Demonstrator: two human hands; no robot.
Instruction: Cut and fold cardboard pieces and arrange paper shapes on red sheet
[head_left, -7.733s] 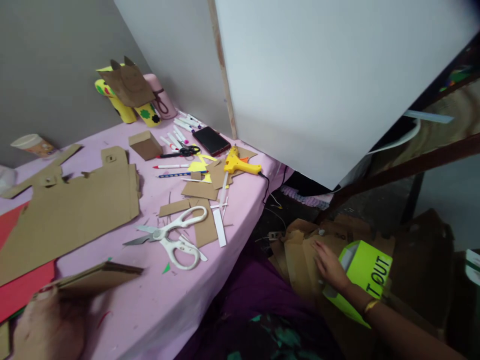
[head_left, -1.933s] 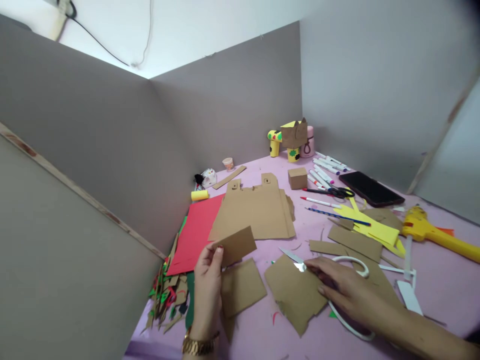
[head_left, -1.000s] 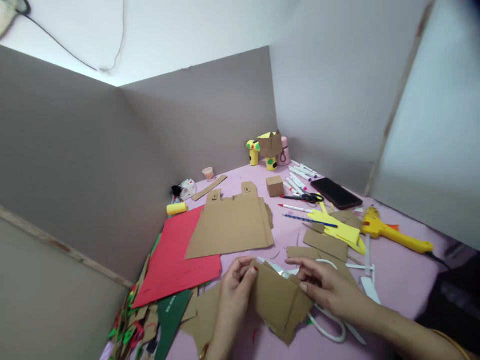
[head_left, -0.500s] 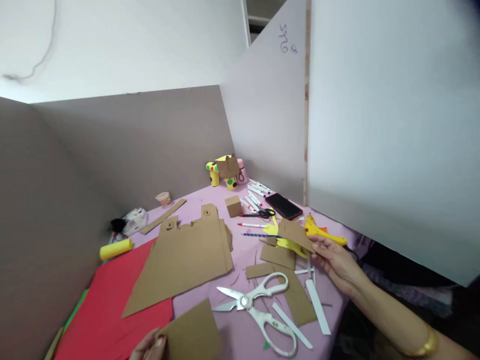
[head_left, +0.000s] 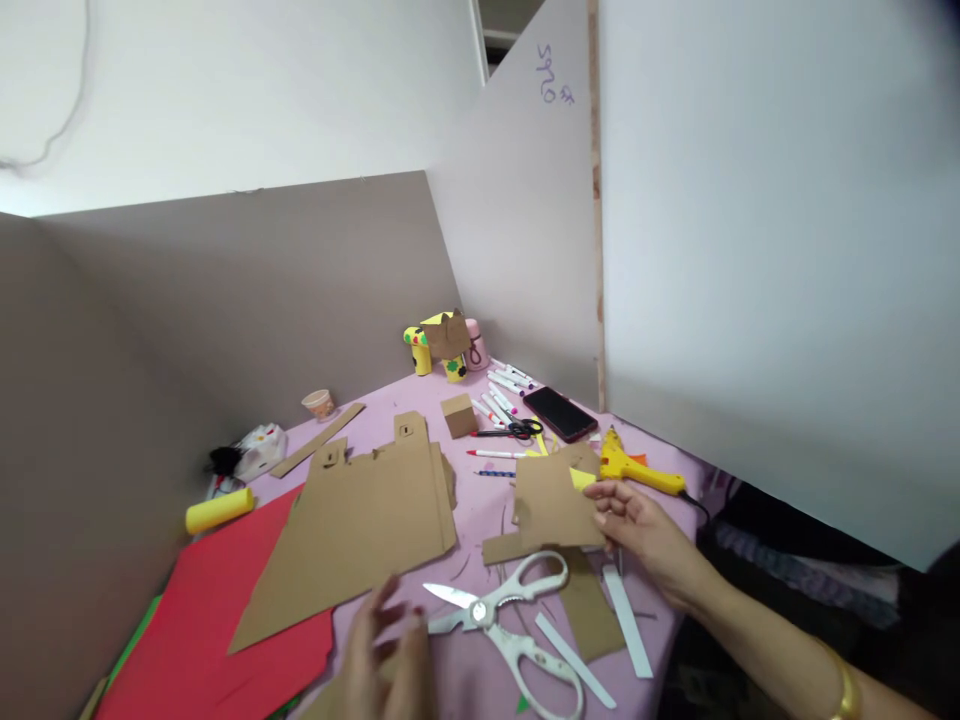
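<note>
My right hand pinches the right edge of a square cardboard piece above other scraps. Beyond that edge shows a bit of yellow. My left hand is blurred at the bottom edge, its fingers apart over another cardboard piece, most of which is hidden or out of frame. Between my hands lie open white-handled scissors. A yellow glue gun rests just beyond my right hand.
A large cardboard sheet overlaps red sheets on the left. White strips, markers, a phone and a small cardboard box lie on the pink tabletop. Partition panels enclose the back.
My right hand has brought its cardboard piece lower, flatter over the scraps. My left hand has moved right and its fingers have spread; its cardboard has dropped mostly out of view.
</note>
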